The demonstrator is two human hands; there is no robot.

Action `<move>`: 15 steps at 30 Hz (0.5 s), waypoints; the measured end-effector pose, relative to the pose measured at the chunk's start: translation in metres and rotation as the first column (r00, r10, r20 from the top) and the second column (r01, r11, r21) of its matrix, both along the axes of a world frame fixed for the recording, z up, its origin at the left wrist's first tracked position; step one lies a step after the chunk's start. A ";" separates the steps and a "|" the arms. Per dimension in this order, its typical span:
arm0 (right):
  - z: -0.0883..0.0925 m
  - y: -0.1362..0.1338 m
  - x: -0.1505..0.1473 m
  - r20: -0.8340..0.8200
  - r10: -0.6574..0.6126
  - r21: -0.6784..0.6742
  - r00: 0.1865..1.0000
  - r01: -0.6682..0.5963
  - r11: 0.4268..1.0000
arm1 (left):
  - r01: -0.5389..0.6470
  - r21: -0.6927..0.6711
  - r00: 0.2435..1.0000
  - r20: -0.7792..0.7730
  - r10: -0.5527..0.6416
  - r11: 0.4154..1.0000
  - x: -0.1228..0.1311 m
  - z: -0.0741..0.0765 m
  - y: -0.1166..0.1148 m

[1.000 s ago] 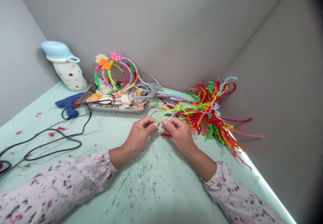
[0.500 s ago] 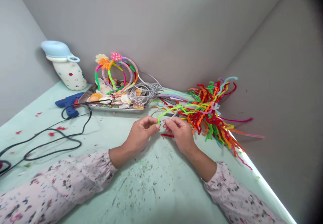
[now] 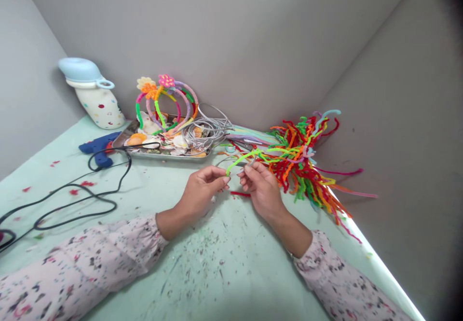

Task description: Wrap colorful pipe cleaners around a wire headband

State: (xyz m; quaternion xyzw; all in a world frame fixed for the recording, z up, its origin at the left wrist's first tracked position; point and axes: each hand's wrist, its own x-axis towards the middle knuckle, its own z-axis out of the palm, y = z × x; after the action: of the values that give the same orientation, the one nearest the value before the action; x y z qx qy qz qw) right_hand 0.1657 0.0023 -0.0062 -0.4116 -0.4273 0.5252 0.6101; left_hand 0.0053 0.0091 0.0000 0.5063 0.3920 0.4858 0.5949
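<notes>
Between thumb and forefinger, my left hand (image 3: pixel 204 188) pinches the near end of a lime-green pipe cleaner (image 3: pixel 241 157), which arcs away to the right. My right hand (image 3: pixel 264 186) is closed in a pinch on a thin grey wire (image 3: pixel 251 161), only a short part of which shows above the fingertips. A small gap separates the two hands. Just behind the right one lies a big heap of colourful pipe cleaners (image 3: pixel 300 166). Whether the green stem and the wire are joined I cannot tell.
A metal tray (image 3: pixel 162 156) at the back holds shells, pipe-cleaner rings with flowers (image 3: pixel 148 89) and coiled grey wire (image 3: pixel 208 132). Left of it are a blue glue gun (image 3: pixel 103 147), its black cord (image 3: pixel 79 186) and a white bottle (image 3: pixel 99 101). Walls rise behind and at the right.
My right hand has shifted slightly right and up, taking the grey wire away from my left fingertips. My left hand keeps its pinch on the green pipe cleaner, nearly still.
</notes>
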 end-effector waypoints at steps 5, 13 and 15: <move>0.000 0.001 0.000 -0.022 -0.007 -0.008 1.000 0.007 1.000 | -0.024 -0.024 1.000 0.018 0.024 0.999 0.000 -0.001 0.001; 0.000 0.001 -0.002 -0.048 -0.047 -0.040 0.998 0.046 0.998 | -0.029 -0.033 0.999 -0.015 0.029 0.999 0.001 0.006 -0.001; -0.001 0.001 -0.001 -0.064 -0.063 -0.046 0.996 0.060 0.997 | -0.028 -0.036 0.999 -0.022 0.027 0.999 0.001 0.008 -0.002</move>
State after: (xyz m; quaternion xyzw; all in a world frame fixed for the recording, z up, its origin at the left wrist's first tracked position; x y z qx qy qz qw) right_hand 0.1643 0.0036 -0.0074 -0.4203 -0.3825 0.5286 0.6306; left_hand 0.0061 0.0072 0.0078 0.4951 0.4139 0.4813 0.5932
